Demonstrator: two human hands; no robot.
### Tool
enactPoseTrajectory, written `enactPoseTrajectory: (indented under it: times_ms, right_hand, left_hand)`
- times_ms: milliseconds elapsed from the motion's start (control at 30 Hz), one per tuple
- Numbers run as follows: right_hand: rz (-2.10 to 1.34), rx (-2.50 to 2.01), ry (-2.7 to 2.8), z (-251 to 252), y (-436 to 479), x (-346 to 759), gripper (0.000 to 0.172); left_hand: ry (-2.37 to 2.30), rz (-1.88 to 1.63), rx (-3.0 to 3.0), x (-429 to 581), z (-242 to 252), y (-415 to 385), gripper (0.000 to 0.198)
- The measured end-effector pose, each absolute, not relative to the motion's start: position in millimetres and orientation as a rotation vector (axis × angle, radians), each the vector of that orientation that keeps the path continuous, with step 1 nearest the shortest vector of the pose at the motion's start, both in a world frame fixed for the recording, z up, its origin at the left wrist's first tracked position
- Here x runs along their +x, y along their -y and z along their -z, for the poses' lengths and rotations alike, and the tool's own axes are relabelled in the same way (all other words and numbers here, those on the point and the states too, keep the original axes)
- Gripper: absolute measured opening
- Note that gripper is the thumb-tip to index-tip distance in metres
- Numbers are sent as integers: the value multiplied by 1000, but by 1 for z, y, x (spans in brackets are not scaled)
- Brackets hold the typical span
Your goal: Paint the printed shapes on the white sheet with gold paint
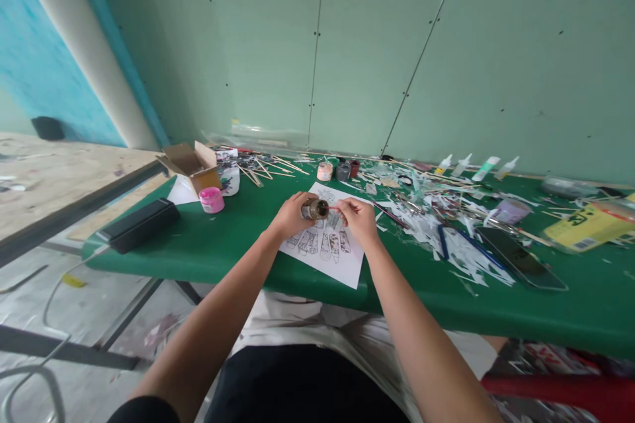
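My left hand (292, 215) is wrapped round a small brown jar (314, 209), which is tipped with its dark open mouth to the right. My right hand (358, 217) pinches a thin red stick (333, 208), whose left end reaches the jar's mouth. Beneath both hands lies a white sheet of paper (347, 271) with black line drawings on it. Several small paint jars (325, 172) stand behind the sheet. To the left is a pink jar (211, 200).
An open cardboard box (198, 175) and a black case (141, 223) are at the left. Paper scraps, sticks, a phone (520, 259) and a yellow container (590, 226) cover the right side. A green wall (258, 46) rises behind the green table (223, 258).
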State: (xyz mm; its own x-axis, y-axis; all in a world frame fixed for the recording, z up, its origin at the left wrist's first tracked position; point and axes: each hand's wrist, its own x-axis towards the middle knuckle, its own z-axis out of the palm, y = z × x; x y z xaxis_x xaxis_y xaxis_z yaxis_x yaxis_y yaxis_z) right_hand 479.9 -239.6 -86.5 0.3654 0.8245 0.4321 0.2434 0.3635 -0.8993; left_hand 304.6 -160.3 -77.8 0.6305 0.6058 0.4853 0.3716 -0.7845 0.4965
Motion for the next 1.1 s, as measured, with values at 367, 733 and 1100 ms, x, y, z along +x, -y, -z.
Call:
enactPoseTrajectory:
  times_ms: [367,733,1100]
  right_hand:
    - [-634,-1004,840,81,241,484,46]
    - [-693,-1040,917,82,241,481,46]
    - [-753,-983,809,82,240,483,46]
  left_hand:
    - [-803,-964,2454,305,79,160,52]
    - [-842,-936,2451,304,78,161,52]
    - [-845,-944,2461,304,80,159,52]
